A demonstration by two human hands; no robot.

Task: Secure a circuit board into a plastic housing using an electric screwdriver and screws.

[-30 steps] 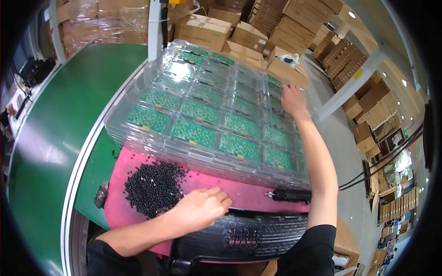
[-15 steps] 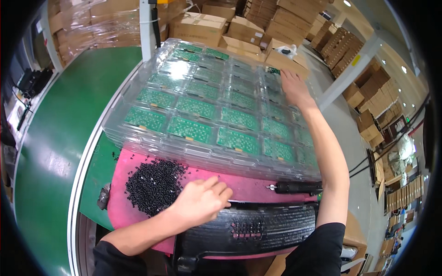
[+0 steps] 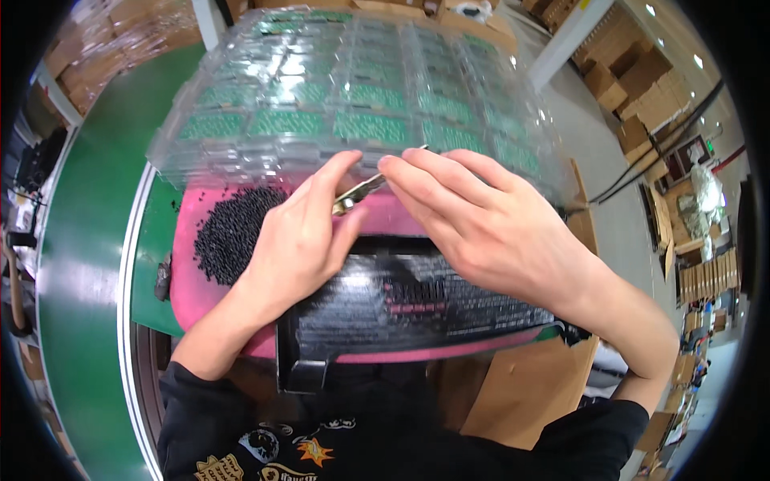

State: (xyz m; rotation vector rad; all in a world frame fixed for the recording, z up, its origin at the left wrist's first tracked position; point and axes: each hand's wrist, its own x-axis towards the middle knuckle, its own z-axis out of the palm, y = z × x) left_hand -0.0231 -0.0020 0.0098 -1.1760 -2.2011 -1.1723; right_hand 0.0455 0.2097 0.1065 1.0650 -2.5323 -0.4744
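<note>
Between my hands, a thin circuit board [image 3: 361,192] is seen nearly edge-on, tilted above the pink mat. My left hand [image 3: 301,228] grips its near left end between thumb and fingers. The fingers of my right hand [image 3: 481,212] close over its far right end, hiding much of it. Below them lies a long black plastic housing [image 3: 345,309] with a slotted vent in its middle. To the left, small black screws [image 3: 237,232] form a pile on the pink mat [image 3: 186,289]. Beyond stand stacked clear plastic trays [image 3: 172,152] full of green boards.
A dark wrapped lump [image 3: 163,276] sits at the mat's left edge. Cardboard [image 3: 521,385] lies below right of the housing. Black cables [image 3: 642,160] hang at the right, and a white post [image 3: 569,40] rises behind the trays.
My right hand has come back from the trays' far right with a circuit board, and my left hand has risen to meet it. The view has tipped downward.
</note>
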